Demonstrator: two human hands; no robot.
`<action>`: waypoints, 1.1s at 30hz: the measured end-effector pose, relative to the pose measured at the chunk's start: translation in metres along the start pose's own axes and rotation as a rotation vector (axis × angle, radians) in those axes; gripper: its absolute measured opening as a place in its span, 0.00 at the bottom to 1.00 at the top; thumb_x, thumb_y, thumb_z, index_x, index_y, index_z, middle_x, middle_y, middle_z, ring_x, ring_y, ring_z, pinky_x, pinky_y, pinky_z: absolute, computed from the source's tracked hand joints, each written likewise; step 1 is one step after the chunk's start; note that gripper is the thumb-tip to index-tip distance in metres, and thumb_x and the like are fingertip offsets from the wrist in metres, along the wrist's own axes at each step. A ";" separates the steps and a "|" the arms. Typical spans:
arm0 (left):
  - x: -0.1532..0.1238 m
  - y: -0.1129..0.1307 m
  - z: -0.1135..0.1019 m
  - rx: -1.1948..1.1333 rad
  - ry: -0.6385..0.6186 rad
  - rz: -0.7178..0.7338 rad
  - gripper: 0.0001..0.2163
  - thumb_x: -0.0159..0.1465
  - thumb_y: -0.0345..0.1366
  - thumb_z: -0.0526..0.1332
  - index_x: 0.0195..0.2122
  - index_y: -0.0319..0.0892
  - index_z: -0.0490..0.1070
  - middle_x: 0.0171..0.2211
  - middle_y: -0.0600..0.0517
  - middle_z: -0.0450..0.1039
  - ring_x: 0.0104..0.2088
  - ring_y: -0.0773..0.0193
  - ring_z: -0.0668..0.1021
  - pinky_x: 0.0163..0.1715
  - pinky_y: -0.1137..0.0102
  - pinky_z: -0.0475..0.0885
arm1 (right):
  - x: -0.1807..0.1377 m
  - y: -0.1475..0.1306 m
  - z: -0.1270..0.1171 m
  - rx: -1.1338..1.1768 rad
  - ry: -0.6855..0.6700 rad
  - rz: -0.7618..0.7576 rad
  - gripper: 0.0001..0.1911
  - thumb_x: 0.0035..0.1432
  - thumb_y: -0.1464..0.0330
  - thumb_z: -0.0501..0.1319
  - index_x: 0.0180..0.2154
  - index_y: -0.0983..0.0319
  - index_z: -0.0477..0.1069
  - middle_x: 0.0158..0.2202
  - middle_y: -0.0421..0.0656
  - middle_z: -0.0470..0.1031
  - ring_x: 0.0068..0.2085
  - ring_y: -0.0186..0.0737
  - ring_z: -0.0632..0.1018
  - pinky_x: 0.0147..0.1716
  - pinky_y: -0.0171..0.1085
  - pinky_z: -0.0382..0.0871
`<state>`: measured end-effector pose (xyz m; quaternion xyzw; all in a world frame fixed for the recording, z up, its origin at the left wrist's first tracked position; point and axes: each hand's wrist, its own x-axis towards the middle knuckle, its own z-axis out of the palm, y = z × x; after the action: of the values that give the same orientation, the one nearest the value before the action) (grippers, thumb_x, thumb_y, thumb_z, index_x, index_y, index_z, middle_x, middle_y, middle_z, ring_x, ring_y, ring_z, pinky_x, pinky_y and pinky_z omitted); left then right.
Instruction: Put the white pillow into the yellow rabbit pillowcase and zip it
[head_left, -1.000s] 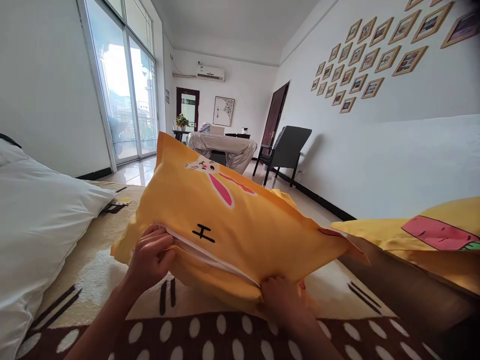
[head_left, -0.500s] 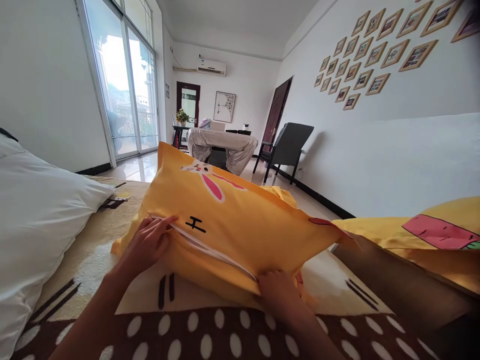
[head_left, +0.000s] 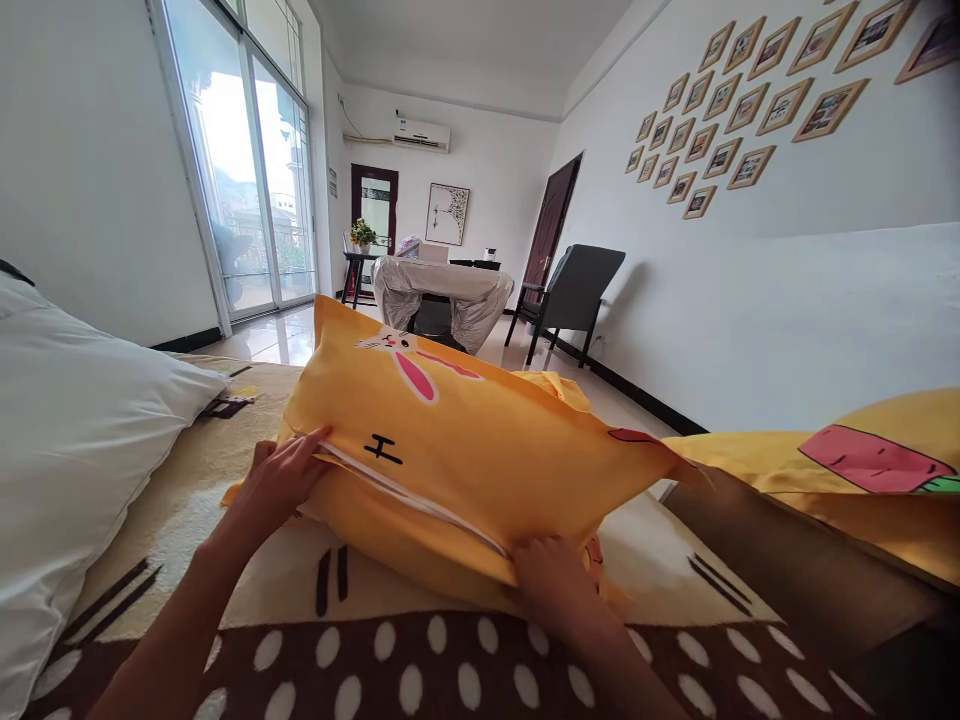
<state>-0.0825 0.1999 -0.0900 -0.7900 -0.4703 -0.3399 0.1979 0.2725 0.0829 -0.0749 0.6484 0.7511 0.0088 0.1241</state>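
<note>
White-walled room, with a sliding glass door [head_left: 247,190] on the left and framed pictures [head_left: 701,142] on the right wall. Work surface is a patterned blanket [head_left: 262,580], beige with a brown, white-dotted band along the near side.

Item under inspection: 1 yellow pillowcase [head_left: 480,430] with a rabbit print [head_left: 416,375], lying at a slant on the blanket between a white pillow [head_left: 97,410] and a yellow pillow [head_left: 847,460]. A pale strip [head_left: 412,497] runs along its near-side slit; whether this is a zip or lining cannot be determined. The body bulges, which suggests soft filling.

Handling assessment: likely light, limp and compressible, with low risk of breakage; smooth cloth may slide or bunch under a loose hold. Recommended holds are the 2 ends of the slit, where the edge gives a firm fold to pinch; the loose corners would probably flop.

Fingers: the left hand [head_left: 289,475] lies at the left end of the slit, fingers nearly straight and close together, tips touching the edge by the strip. Its thumb is hidden, so a pinch cannot be confirmed. The right hand [head_left: 551,570] has its fingers curled tightly over the fabric at the slit's right end, gripping it.
</note>
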 end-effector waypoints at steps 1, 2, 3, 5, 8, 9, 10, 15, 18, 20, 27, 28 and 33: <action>-0.001 -0.001 0.001 -0.005 0.000 0.007 0.23 0.70 0.49 0.43 0.54 0.39 0.66 0.47 0.43 0.77 0.47 0.55 0.78 0.42 0.64 0.60 | 0.000 0.000 0.000 -0.001 -0.002 -0.001 0.13 0.58 0.73 0.56 0.39 0.67 0.79 0.38 0.55 0.79 0.42 0.56 0.79 0.40 0.45 0.66; -0.001 -0.003 0.002 -0.010 0.008 0.017 0.23 0.70 0.49 0.43 0.53 0.40 0.68 0.47 0.44 0.77 0.47 0.55 0.78 0.42 0.64 0.60 | 0.001 0.000 0.001 -0.002 -0.002 -0.003 0.13 0.58 0.73 0.56 0.39 0.67 0.79 0.39 0.55 0.79 0.42 0.57 0.79 0.39 0.45 0.66; -0.002 -0.003 0.004 -0.015 0.020 0.027 0.21 0.70 0.48 0.44 0.52 0.41 0.68 0.46 0.45 0.78 0.46 0.56 0.78 0.42 0.64 0.60 | 0.001 0.000 0.001 -0.002 0.000 -0.005 0.13 0.58 0.73 0.56 0.39 0.67 0.79 0.38 0.55 0.79 0.42 0.57 0.79 0.39 0.45 0.66; -0.003 -0.003 0.008 -0.027 0.053 0.044 0.19 0.70 0.46 0.45 0.50 0.41 0.69 0.45 0.46 0.78 0.45 0.56 0.78 0.42 0.64 0.60 | 0.001 0.000 0.002 0.004 0.003 -0.006 0.13 0.58 0.72 0.56 0.38 0.67 0.79 0.38 0.55 0.79 0.42 0.57 0.79 0.39 0.44 0.65; -0.004 -0.001 0.012 -0.040 0.091 0.058 0.17 0.71 0.43 0.46 0.48 0.41 0.70 0.43 0.46 0.79 0.44 0.57 0.79 0.42 0.64 0.61 | 0.001 0.000 0.002 0.002 -0.006 -0.004 0.12 0.58 0.72 0.57 0.38 0.67 0.79 0.38 0.55 0.79 0.42 0.56 0.79 0.39 0.44 0.65; -0.004 0.001 0.013 -0.042 0.097 0.057 0.16 0.71 0.42 0.46 0.48 0.41 0.70 0.43 0.46 0.79 0.44 0.57 0.79 0.41 0.64 0.61 | 0.000 0.000 0.002 -0.004 -0.009 -0.003 0.12 0.58 0.72 0.57 0.38 0.66 0.79 0.39 0.56 0.79 0.42 0.55 0.79 0.39 0.43 0.65; -0.005 0.003 0.013 -0.046 0.102 0.050 0.16 0.71 0.41 0.47 0.47 0.40 0.70 0.43 0.46 0.79 0.43 0.57 0.79 0.41 0.64 0.60 | 0.000 0.000 0.002 -0.009 -0.010 -0.002 0.12 0.57 0.72 0.57 0.38 0.66 0.79 0.39 0.56 0.79 0.42 0.54 0.79 0.39 0.42 0.65; -0.006 0.012 0.007 -0.159 0.095 -0.044 0.15 0.71 0.35 0.45 0.47 0.39 0.70 0.44 0.47 0.78 0.42 0.61 0.78 0.41 0.64 0.59 | 0.001 0.001 0.004 -0.032 0.005 -0.010 0.12 0.57 0.75 0.56 0.37 0.66 0.78 0.36 0.55 0.79 0.40 0.48 0.80 0.38 0.39 0.64; -0.007 0.015 0.002 -0.217 0.096 -0.098 0.15 0.69 0.34 0.46 0.49 0.39 0.69 0.35 0.51 0.79 0.33 0.64 0.78 0.42 0.65 0.59 | 0.002 0.001 0.005 -0.037 0.011 -0.032 0.12 0.57 0.75 0.55 0.36 0.66 0.77 0.35 0.55 0.79 0.40 0.48 0.79 0.38 0.38 0.63; -0.006 0.016 0.000 -0.200 0.084 -0.093 0.16 0.65 0.33 0.49 0.51 0.38 0.68 0.25 0.56 0.75 0.26 0.65 0.75 0.42 0.64 0.59 | 0.001 0.001 0.005 -0.036 0.003 -0.033 0.12 0.57 0.75 0.55 0.36 0.67 0.77 0.35 0.56 0.79 0.41 0.49 0.79 0.38 0.39 0.63; -0.001 0.020 0.001 -0.190 0.102 -0.173 0.13 0.65 0.39 0.53 0.44 0.42 0.75 0.29 0.54 0.78 0.31 0.65 0.78 0.43 0.64 0.58 | 0.000 0.000 0.002 -0.026 -0.011 -0.025 0.12 0.58 0.73 0.56 0.38 0.67 0.78 0.37 0.56 0.79 0.42 0.50 0.79 0.40 0.40 0.64; 0.000 0.021 0.002 -0.201 0.119 -0.206 0.13 0.65 0.39 0.53 0.42 0.43 0.76 0.30 0.53 0.79 0.31 0.65 0.78 0.43 0.64 0.58 | 0.000 0.000 0.002 -0.027 -0.019 -0.019 0.12 0.58 0.73 0.56 0.38 0.67 0.78 0.37 0.56 0.79 0.42 0.50 0.79 0.40 0.40 0.65; 0.004 0.034 -0.002 -0.406 0.244 -0.501 0.15 0.58 0.44 0.57 0.35 0.42 0.79 0.22 0.53 0.76 0.26 0.64 0.73 0.33 0.68 0.66 | -0.001 0.003 0.001 -0.003 0.014 -0.004 0.12 0.58 0.71 0.57 0.38 0.67 0.78 0.38 0.56 0.79 0.43 0.53 0.79 0.41 0.42 0.65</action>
<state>-0.0523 0.1846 -0.0854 -0.6268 -0.5454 -0.5564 0.0016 0.2756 0.0826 -0.0755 0.6467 0.7532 0.0140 0.1198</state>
